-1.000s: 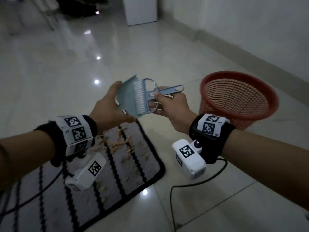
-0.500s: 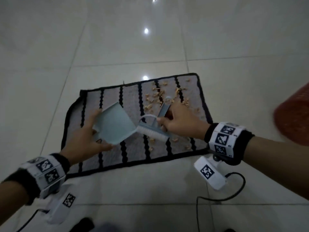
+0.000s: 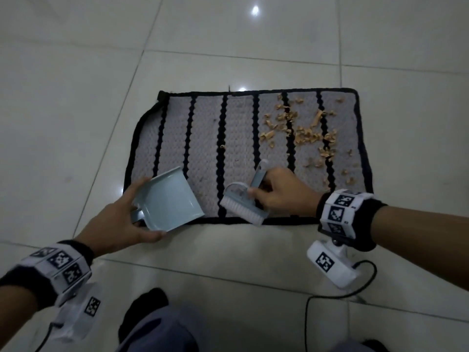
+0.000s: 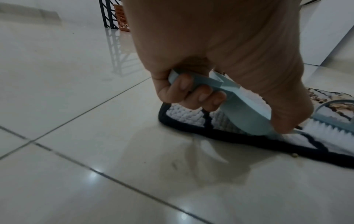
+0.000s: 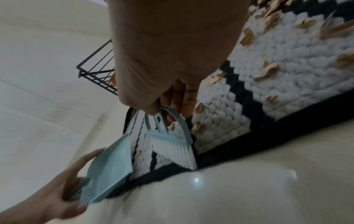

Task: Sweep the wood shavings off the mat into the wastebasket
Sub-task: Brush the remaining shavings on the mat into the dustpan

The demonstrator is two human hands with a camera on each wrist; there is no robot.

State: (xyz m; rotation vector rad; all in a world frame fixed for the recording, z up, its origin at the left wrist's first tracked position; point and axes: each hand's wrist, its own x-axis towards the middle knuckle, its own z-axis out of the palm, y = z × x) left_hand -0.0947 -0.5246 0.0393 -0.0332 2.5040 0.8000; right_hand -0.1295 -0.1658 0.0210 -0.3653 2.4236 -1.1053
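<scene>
Glossy tile floor (image 3: 76, 97), striped mat (image 3: 203, 128); hands grip dustpan (image 3: 170, 199), brush (image 3: 243, 207).

A home, it seems. Glossy pale floor tiles (image 3: 76, 97) carry a knitted striped mat (image 3: 203, 128). A black wire rack (image 5: 97, 71) stands farther off.

Floor (image 3: 76, 97) of large glossy pale tiles, thin dark grout lines. Ceiling lights reflect as small bright spots (image 3: 255, 10) on the tiles; overall light dim. In the left wrist view a black metal rack (image 4: 108, 15) stands far back on the floor, an orange basket (image 4: 121, 18) right beside it, and a white cabinet (image 4: 329, 30) at right. Black wire rack (image 5: 97, 71) also in the right wrist view.
</scene>
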